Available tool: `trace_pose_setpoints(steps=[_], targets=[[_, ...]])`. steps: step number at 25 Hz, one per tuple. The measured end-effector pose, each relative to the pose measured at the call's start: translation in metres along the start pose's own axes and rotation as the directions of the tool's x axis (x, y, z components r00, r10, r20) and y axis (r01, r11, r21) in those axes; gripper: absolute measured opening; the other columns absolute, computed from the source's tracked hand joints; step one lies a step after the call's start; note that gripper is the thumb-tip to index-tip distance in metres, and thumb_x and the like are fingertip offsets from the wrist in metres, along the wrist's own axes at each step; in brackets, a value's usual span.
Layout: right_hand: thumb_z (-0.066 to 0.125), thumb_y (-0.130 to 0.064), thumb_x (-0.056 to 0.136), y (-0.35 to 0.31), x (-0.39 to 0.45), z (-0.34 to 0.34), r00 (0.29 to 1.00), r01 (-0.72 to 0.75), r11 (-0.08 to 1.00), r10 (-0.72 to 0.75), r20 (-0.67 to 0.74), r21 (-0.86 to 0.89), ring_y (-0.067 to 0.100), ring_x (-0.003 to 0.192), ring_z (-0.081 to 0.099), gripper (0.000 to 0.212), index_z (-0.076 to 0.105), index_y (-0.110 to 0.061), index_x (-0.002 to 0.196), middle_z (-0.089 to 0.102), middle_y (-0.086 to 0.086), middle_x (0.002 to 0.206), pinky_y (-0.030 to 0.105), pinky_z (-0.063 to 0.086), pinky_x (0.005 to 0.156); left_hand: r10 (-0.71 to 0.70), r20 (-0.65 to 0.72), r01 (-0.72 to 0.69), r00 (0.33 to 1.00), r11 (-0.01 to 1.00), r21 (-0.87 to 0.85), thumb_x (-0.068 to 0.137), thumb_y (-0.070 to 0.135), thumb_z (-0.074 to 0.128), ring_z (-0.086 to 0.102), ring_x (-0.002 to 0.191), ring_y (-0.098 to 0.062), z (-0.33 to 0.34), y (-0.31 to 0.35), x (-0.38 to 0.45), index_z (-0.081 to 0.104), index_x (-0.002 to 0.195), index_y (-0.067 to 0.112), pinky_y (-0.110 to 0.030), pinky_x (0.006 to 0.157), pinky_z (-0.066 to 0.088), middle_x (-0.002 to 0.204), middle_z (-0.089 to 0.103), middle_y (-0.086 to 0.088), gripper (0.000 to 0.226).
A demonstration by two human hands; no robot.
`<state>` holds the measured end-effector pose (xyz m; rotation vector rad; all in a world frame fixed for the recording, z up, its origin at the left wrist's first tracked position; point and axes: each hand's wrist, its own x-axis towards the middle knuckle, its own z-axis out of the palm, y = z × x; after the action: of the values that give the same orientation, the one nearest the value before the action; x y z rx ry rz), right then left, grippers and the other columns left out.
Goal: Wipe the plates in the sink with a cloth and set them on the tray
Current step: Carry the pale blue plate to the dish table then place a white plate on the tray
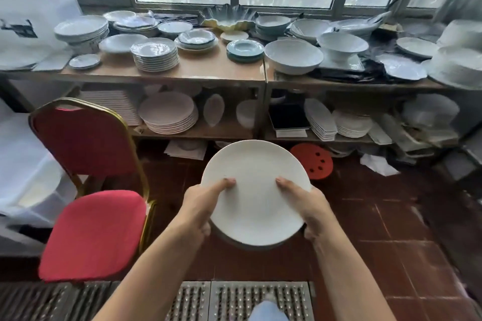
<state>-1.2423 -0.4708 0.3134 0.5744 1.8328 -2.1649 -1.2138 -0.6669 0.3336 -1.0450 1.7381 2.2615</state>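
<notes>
Both hands, left hand (199, 206), right hand (306, 206), gripping white plate (254, 198) (thumbs on top)

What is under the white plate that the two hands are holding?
Under the white plate, another rim edge shows, so probably a second plate. Both hands' fingers curl beneath, mostly covered. Below is red floor tile.
</notes>
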Motion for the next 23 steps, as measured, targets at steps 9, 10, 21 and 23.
trace_pose_setpoints(steps=[9,10,21,23], targets=[[0.080,-0.017,0.086,-0.092,0.225,0.067,0.994,-0.028,0.999,0.032,0.107,-0.038,0.016,0.066,0.076,0.026,0.074,-0.005,0.108,0.080,0.004,0.082,0.025,0.057,0.052,-0.032,-0.098,0.024,0.995,0.996,-0.083,0.077,0.016,0.083,0.073,0.084,-0.030,0.076,0.111,0.189,0.072,0.105,0.002,-0.033,0.062,0.057,0.095,0.076,-0.014,0.032],[0.080,-0.016,0.086,-0.107,0.249,0.074,0.992,-0.029,0.999,0.034,0.118,-0.041,0.016,0.066,0.076,0.025,0.074,-0.006,0.108,0.080,0.004,0.081,0.025,0.057,0.052,-0.035,-0.100,0.026,0.994,0.996,-0.087,0.078,0.016,0.083,0.073,0.084,-0.030,0.086,0.125,0.207,0.072,0.104,0.003,-0.033,0.062,0.057,0.095,0.076,-0.013,0.031],[0.065,-0.015,0.092,-0.205,0.475,0.186,0.978,-0.062,0.985,0.092,0.187,-0.159,0.025,0.071,0.074,0.016,0.075,-0.005,0.100,0.079,0.010,0.081,0.030,0.059,0.061,-0.040,-0.198,0.004,0.979,0.984,-0.180,0.075,0.015,0.084,0.074,0.088,-0.032,0.126,0.251,0.410,0.074,0.101,0.002,-0.043,0.082,0.060,0.091,0.078,-0.012,0.031],[0.064,-0.015,0.093,-0.213,0.511,0.211,0.977,-0.051,0.983,0.085,0.195,-0.174,0.028,0.078,0.075,0.017,0.075,-0.006,0.102,0.079,0.012,0.088,0.032,0.060,0.067,-0.034,-0.196,-0.002,0.980,0.983,-0.183,0.076,0.014,0.084,0.074,0.086,-0.031,0.124,0.272,0.450,0.075,0.099,0.003,-0.040,0.078,0.060,0.087,0.078,-0.011,0.027]])
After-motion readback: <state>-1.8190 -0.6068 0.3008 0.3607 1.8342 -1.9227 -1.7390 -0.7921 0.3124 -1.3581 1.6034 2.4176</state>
